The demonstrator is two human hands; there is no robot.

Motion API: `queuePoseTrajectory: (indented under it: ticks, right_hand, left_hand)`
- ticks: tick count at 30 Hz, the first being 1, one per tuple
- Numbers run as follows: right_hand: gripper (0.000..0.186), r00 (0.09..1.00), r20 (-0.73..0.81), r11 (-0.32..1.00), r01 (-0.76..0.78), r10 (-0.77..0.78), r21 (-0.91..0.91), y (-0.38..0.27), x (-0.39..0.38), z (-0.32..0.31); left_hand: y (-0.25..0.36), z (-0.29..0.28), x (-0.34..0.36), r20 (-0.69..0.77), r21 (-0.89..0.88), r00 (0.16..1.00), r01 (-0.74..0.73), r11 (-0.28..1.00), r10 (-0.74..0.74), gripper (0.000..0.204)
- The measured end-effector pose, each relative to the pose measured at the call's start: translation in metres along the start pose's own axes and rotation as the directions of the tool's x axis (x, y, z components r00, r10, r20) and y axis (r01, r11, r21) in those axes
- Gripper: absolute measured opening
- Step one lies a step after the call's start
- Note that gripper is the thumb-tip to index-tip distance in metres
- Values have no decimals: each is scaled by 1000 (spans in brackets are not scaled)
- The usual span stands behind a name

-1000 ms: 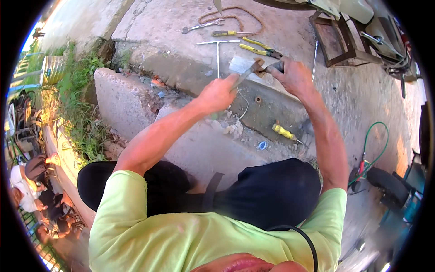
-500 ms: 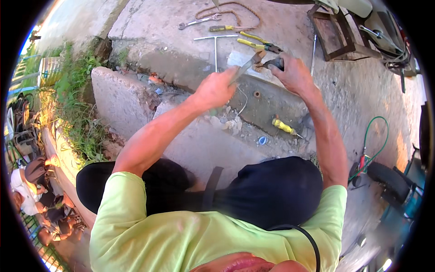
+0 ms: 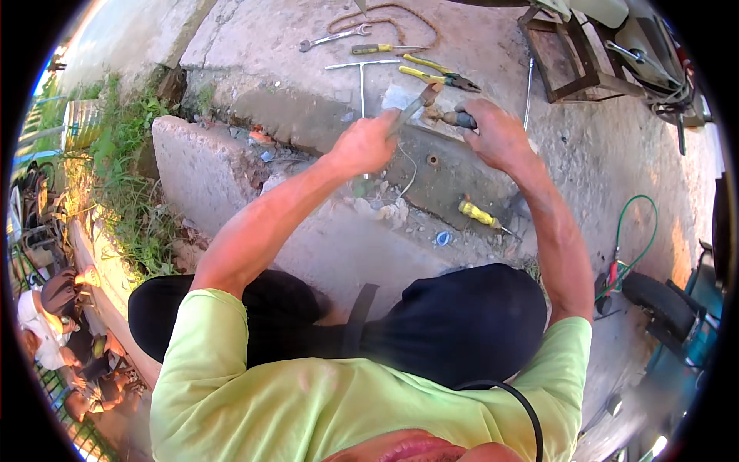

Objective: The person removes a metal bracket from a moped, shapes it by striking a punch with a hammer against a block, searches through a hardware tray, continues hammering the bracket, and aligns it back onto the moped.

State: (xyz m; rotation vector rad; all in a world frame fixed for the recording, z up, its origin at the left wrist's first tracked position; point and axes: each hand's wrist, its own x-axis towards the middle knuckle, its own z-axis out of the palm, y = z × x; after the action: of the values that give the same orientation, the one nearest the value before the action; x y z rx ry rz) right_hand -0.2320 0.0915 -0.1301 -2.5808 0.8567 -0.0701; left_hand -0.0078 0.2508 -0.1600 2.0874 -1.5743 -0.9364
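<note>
My left hand is closed around a flat grey metal bar with a rusty brown tip, slanting up to the right. Opposite it, my right hand grips a dark grey cylindrical piece with a rusty end that points toward the bar. Both are over a pale flat slab, and whether bar and rusty end touch I cannot tell. Just beyond lie yellow-handled pliers. A T-handle wrench lies past my left hand, its shaft partly hidden.
A yellow screwdriver and a blue ring lie on the broken concrete nearer me. Farther off are a combination wrench, another screwdriver and a brown rope. A dark stool-like frame stands far right. People sit at left.
My right hand and the dark cylindrical piece have tilted downward slightly, so more of the piece shows. The left hand still holds the bar in nearly the same place.
</note>
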Motion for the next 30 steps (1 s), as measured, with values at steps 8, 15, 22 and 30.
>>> queuePoseTrajectory:
  ticks: [8, 15, 22, 30]
  right_hand:
    - [31, 937, -30, 901, -326, 348, 287, 19, -7, -9]
    - [21, 878, -35, 165, -50, 477, 985, 41, -2, 26]
    - [47, 980, -153, 972, -95, 129, 214, 4, 19, 95]
    - [37, 1000, 16, 1000, -24, 24, -4, 10, 48, 93]
  left_hand:
    - [-19, 9, -13, -144, -157, 990, -20, 987, -2, 50]
    - [-62, 2, -34, 222, -591, 940, 342, 731, -260, 47]
    - [-77, 30, -63, 274, -703, 907, 415, 578, -319, 36]
    - [-65, -56, -63, 312, -340, 883, 448, 826, -351, 50]
